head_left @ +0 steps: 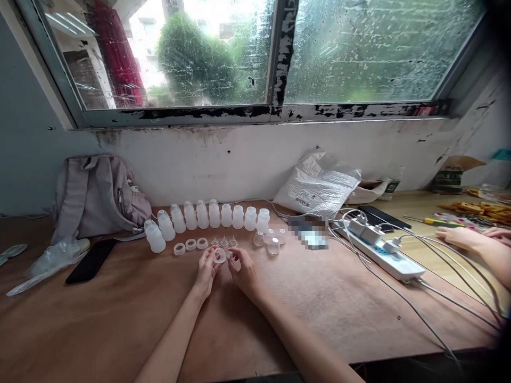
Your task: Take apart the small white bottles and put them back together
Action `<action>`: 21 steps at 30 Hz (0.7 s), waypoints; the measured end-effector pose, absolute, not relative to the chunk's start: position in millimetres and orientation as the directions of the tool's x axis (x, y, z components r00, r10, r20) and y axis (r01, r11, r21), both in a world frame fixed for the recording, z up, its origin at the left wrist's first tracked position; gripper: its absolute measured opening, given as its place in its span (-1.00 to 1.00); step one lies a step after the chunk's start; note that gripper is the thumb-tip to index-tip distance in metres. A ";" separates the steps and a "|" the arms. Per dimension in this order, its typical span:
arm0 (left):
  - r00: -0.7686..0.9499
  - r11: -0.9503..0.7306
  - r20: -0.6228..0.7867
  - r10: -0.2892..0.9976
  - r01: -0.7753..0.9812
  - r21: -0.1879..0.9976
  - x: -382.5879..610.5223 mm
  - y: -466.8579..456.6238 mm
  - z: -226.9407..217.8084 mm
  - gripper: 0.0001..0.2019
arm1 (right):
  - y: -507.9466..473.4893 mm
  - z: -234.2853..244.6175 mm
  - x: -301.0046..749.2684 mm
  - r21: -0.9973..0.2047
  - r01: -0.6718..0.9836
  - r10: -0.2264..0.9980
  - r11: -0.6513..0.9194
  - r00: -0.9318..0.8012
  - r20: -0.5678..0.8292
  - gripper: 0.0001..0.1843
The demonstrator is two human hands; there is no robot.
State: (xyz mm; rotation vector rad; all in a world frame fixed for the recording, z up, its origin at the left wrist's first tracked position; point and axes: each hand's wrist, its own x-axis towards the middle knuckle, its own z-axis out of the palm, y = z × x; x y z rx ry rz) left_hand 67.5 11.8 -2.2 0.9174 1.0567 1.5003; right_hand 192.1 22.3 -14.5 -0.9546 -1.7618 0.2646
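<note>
My left hand (206, 272) is closed on a white bottle collar ring (219, 256), its round opening facing me. Close beside it, the thumb and fingers of my right hand (242, 270) pinch a small translucent piece (229, 255), mostly hidden by the fingers. Just beyond both hands stand three clear bottle teats (224, 243). To their left lie three more collar rings (190, 244) in a row. A curved row of frosted baby bottles (202, 215) stands behind; those on the left are topped, those on the right look uncapped. Several clear domed caps (273, 246) sit to the right.
On the left are a grey backpack (96, 194), a black phone (91, 261) and a plastic bag (56, 260). A power strip (383, 255) with trailing cables, a silver bag (319, 183) and a blurred-out item (308, 232) occupy the right. Another person's hand (459, 238) is at far right.
</note>
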 end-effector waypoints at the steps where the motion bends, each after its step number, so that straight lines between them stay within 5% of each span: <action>1: -0.138 -0.042 -0.016 0.990 -0.412 0.910 69.1 10.5 -0.8 -0.67 | 20.3 -13.9 190.5 -0.576 0.479 0.706 0.662 -0.138 0.695 -0.72; 10: -0.013 0.045 -0.061 0.998 -0.515 0.856 74.8 5.2 0.3 -0.68 | 6.5 5.7 193.0 -0.596 0.445 0.729 0.668 -0.229 0.646 -0.71; 21: 0.027 0.075 -0.071 0.997 -0.500 0.863 76.2 3.3 3.7 -0.66 | 14.1 -4.3 192.8 -0.650 0.363 0.728 0.667 -0.136 0.672 -0.78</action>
